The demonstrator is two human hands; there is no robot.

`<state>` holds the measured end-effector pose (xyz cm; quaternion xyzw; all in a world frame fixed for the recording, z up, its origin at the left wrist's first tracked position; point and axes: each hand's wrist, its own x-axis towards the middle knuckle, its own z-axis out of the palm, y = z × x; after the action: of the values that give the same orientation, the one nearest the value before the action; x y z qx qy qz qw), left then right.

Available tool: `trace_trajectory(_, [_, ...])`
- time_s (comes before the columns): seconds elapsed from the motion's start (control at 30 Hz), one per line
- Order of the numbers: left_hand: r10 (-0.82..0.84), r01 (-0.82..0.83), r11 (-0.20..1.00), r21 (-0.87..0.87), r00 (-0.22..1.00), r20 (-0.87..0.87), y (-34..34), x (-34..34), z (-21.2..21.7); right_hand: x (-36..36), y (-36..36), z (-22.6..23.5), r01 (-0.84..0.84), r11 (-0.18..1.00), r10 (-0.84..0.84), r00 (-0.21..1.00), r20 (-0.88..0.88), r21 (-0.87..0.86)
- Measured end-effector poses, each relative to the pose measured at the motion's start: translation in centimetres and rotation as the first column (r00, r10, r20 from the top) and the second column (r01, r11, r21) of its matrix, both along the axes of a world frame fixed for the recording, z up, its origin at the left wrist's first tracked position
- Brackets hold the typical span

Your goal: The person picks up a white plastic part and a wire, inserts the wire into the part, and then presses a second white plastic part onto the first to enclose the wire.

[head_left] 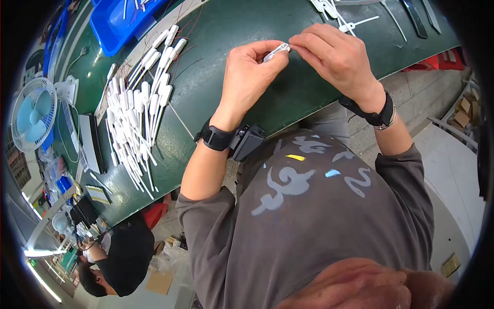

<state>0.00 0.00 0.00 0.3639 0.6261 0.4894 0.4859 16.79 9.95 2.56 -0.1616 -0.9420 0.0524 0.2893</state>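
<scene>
My left hand (pixel 250 74) is closed on a small white plastic housing (pixel 278 52), held between thumb and fingers above the green table (pixel 206 80). The housing looks open on its upper side, and its inside is too small to make out. My right hand (pixel 337 59) is in a pinch at the housing's right end. Whatever its fingertips hold is hidden. To the left lies a large pile of white plastic pieces with long thin stems (pixel 135 110). A smaller group of similar white pieces (pixel 329 9) lies beyond my right hand.
A blue bin (pixel 110 31) stands at the far left, with thin wires near it. Further left is a white fan with blue blades (pixel 34 109). Dark flat strips (pixel 414 18) lie at the far right. Another person in black (pixel 126 257) sits at the lower left.
</scene>
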Motion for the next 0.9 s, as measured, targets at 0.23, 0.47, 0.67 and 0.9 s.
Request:
trace_trajectory(0.23, [-0.03, 0.03, 1.0, -0.006, 1.0, 0.007, 0.0, 0.0, -0.4, -0.2, 0.3, 0.1, -0.068, 0.998, 0.068, 0.998, -0.006, -0.017])
trace_trajectory(0.47, [0.046, -0.047, 0.999, 0.014, 0.997, 0.054, 0.0, 0.1, 0.1, 0.1, 0.2, -1.2, -0.1, 0.981, 0.084, 0.992, -0.098, -0.168])
trace_trajectory(0.67, [0.083, -0.085, 0.996, 0.015, 0.994, 0.068, 0.0, 0.1, 0.8, -0.2, -0.2, -1.4, -0.049, 0.968, 0.015, 0.99, -0.138, -0.248])
trace_trajectory(0.9, [0.087, -0.091, 0.995, 0.031, 0.99, 0.116, 0.1, 0.1, 0.4, -0.2, -0.3, -1.4, -0.042, 0.98, 0.016, 0.991, -0.132, -0.197])
